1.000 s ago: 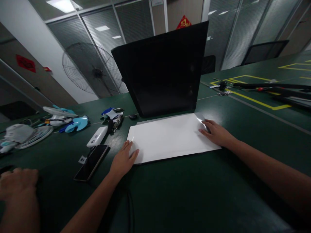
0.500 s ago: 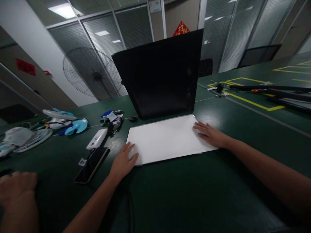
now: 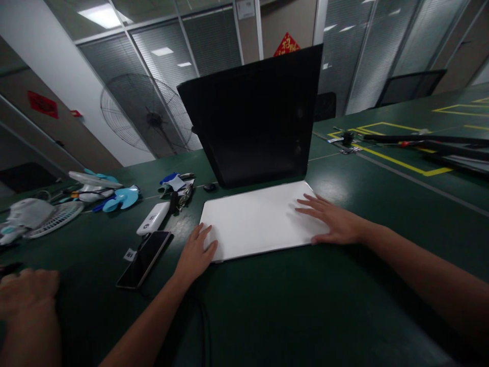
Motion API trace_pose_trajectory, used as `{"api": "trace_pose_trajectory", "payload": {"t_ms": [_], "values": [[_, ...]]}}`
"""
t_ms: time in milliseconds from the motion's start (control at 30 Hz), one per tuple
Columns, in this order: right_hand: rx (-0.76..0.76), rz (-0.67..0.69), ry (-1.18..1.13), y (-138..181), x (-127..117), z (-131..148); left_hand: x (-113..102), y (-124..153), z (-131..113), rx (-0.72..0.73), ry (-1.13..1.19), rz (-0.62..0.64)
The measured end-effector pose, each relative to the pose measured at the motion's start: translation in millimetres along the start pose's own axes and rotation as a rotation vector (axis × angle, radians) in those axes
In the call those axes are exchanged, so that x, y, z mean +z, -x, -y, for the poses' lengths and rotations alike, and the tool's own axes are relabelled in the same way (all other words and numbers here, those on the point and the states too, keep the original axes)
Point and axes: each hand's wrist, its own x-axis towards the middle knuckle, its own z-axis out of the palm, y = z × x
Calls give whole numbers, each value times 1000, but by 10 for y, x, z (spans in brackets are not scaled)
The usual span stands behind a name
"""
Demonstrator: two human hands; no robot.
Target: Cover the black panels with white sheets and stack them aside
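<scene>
Flat on the green table lies a white rectangular board or sheet (image 3: pixel 254 221) with a thin dark edge. My left hand (image 3: pixel 196 253) rests over its left end, fingers spread and thumb apart. Over the right end is my right hand (image 3: pixel 332 219), its fingers stretched across the white surface and the thumb by the near edge. Whether the right fingertips touch it, I cannot tell. A large black screen-like panel (image 3: pixel 260 120) stands upright, leaning back, just behind the white board.
Left of my left hand lie a phone (image 3: pixel 147 260), a white power bank (image 3: pixel 153 218) and keys (image 3: pixel 185 195). Small fans (image 3: pixel 122 198) sit farther left. Another person's hand (image 3: pixel 30 290) rests at lower left. Black poles (image 3: pixel 420 138) lie at far right.
My right hand has shifted a little left over the white board, its fingers spreading wider and the thumb now showing at the near edge. My left hand has stayed in place.
</scene>
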Motion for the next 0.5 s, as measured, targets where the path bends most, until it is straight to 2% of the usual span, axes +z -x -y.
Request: {"api": "trace_pose_trajectory", "payload": {"t_ms": [100,200,333,500], "values": [[-119,68,-44,-59,7,220,-22,10,-29,16,-37,8],[-160,53,-55,-118,68,326,-58,13,-64,48,-86,33],[-238,-83,3,-134,101,348,-101,12,-91,71,-119,65],[-446,-267,95,-110,80,420,-111,8,-106,75,-135,74]]}}
